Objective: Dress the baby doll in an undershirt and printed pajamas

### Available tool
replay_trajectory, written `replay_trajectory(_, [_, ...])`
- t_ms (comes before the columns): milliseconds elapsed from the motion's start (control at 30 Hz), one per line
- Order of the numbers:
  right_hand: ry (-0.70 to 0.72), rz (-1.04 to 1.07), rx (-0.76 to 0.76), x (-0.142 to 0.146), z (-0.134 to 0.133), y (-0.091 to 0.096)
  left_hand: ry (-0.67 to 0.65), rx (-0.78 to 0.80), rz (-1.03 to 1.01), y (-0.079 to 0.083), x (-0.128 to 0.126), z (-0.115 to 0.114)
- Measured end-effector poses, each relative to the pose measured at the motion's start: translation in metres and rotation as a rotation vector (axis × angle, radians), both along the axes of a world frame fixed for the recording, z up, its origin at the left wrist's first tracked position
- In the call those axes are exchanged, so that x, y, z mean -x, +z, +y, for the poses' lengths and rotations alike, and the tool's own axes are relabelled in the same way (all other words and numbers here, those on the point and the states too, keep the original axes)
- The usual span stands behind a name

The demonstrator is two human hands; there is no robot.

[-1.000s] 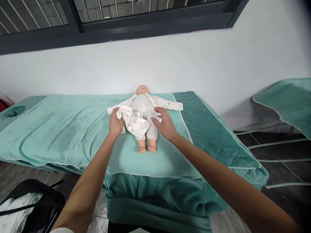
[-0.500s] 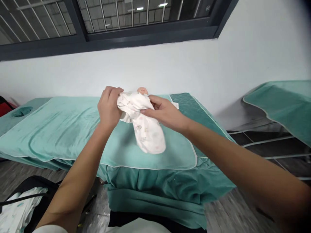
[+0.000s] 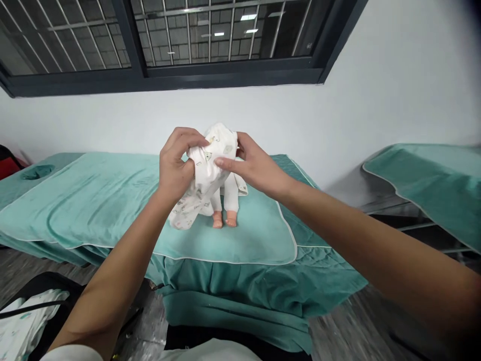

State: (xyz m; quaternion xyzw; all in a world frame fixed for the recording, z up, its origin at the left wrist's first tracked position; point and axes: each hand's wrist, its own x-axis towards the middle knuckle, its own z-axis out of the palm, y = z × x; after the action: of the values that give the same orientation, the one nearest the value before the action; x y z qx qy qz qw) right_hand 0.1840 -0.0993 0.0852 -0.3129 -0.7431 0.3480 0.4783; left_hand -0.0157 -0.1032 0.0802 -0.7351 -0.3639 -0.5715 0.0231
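Observation:
Both hands hold up a white baby garment [image 3: 212, 160] with a small print; its exact cut cannot be made out while it is bunched. My left hand [image 3: 178, 163] grips it on the left side, fingers curled over the top edge. On the right, my right hand [image 3: 257, 165] pinches it, thumb lying across the front. A loose part of the cloth hangs down at the lower left. Behind the garment lies a baby doll [image 3: 230, 198] in white legwear, its bare feet pointing towards me. The doll's head and upper body are hidden.
A light green towel [image 3: 259, 240] covers part of the green-draped bed [image 3: 319, 230] against the white wall. Another green-covered bed [image 3: 432, 170] stands at the right. Folded printed cloths [image 3: 30, 321] sit on a black chair at the lower left.
The garment has been lifted and turned, its hanging end swinging from right to lower left. The doll's legs and feet have come into view, while its head is now hidden.

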Motion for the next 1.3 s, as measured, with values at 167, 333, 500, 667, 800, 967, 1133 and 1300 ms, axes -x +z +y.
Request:
replay_trajectory(167, [-0.087, -0.042, -0.206, 0.003, 0.012, 0.007, -0.201, 0.124, -0.054, -0.005, -0.002, 0.003])
replay_trajectory(333, [-0.165, -0.199, -0.347, -0.006, 0.019, 0.007, -0.519, 0.365, -0.184, -0.009, 0.008, 0.007])
replay_trajectory(500, [-0.211, -0.202, -0.333, -0.013, 0.023, 0.002, -0.586, 0.574, -0.206, -0.009, 0.007, 0.002])
replay_trajectory(667, [-0.259, -0.169, -0.270, -0.022, 0.029, -0.013, -0.454, 0.531, -0.312, -0.020, -0.001, 0.007])
replay_trajectory(800, [-0.142, -0.151, -0.114, -0.034, 0.031, -0.025, -0.439, 0.493, -0.430, -0.021, 0.005, 0.012])
replay_trajectory(967, [0.126, 0.003, 0.048, -0.029, 0.021, -0.027, -0.560, 0.589, -0.390, -0.016, -0.001, 0.004])
replay_trajectory(1133, [0.133, -0.044, 0.122, -0.019, 0.013, -0.019, -0.533, 0.576, -0.374, -0.014, -0.009, -0.001])
replay_trajectory(1300, [0.138, 0.155, 0.127, -0.021, 0.019, -0.008, -0.586, 0.785, -0.171, -0.005, 0.006, -0.001])
